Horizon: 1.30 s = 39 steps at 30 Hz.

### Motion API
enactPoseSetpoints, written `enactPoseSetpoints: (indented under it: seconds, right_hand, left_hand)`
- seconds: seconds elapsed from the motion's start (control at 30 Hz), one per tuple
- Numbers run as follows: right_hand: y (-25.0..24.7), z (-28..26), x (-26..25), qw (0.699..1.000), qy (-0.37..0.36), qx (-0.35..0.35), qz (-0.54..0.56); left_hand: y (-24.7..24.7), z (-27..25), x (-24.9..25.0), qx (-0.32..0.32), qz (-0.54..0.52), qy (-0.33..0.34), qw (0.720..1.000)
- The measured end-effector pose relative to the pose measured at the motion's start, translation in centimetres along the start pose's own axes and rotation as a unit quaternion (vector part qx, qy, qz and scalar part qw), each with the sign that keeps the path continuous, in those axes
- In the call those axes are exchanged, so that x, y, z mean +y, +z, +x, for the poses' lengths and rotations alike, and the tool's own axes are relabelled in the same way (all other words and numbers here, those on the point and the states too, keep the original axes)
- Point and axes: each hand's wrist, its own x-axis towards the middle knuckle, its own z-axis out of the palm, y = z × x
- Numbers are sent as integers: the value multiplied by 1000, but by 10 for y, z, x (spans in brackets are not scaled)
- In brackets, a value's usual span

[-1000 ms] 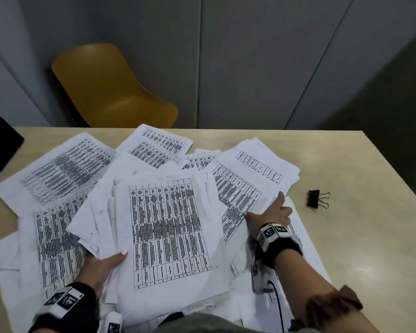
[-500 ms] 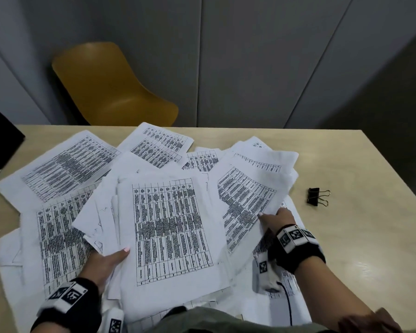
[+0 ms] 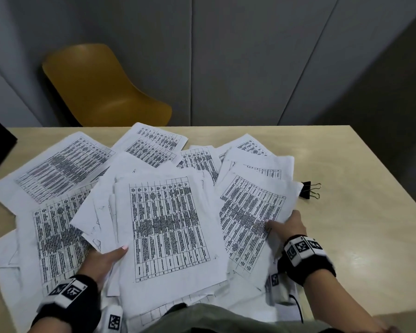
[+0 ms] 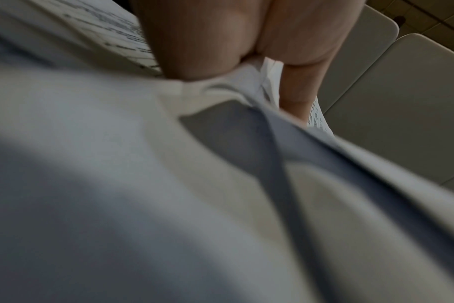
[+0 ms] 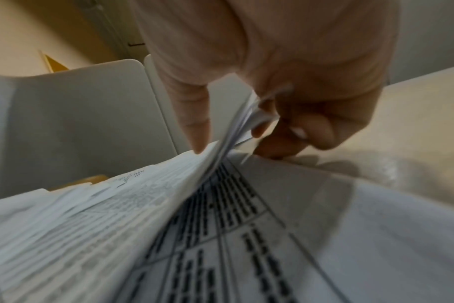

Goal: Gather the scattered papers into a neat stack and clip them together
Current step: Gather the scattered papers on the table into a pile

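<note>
Your right hand [image 3: 289,226] pinched the edge of several papers [image 3: 252,207], thumb above and fingers [image 5: 293,131] curled beneath, presumably to drag them toward the middle pile. Your left hand [image 3: 103,259] gripped the opposite side of that pile [image 3: 168,227], thumb [image 3: 120,249] on top (fingers hidden below), likely steadying it. Beyond your right grip, the binder clip [image 3: 309,189] lay on the table [image 3: 360,212], touching or just under a sheet corner. Loose sheets [image 3: 58,164] beyond the left grip remained ungathered; a yellow chair [image 3: 99,92] stood past the table.

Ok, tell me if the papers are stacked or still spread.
Spread: the papers fan across the table at mixed angles; the binder clip lies apart, unused.
</note>
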Motion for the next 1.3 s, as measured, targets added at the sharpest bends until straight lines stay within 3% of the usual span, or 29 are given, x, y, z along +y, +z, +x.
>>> enactPoseSetpoints:
  seconds: [0.17,0.37,0.6,0.83,0.97,1.1,1.3]
  right_hand:
    - [10,-18,-3,999,19,-39,-15]
    - [6,-23,-8,992,26,-71,102]
    - [17,-38,-4,990,29,-75,116]
    - [-4,-47,-4,993,-70,24,93]
    - [-20,-51,-9,982,-92,127,101]
    - [-40,-56,-18,973,-123,177,89]
    - [-73,-83,-52,927,-248,269,78]
  left_hand:
    - [-1,-4,3,-2,21,4,1000]
    - [-1,-8,7,-2,39,-8,999]
    - [5,-25,17,-7,38,-3,999]
    - [4,-19,11,2,63,0,998]
    - [8,-26,15,6,63,17,998]
    - [4,-14,7,18,80,22,996]
    - [-5,7,-12,24,110,-14,994]
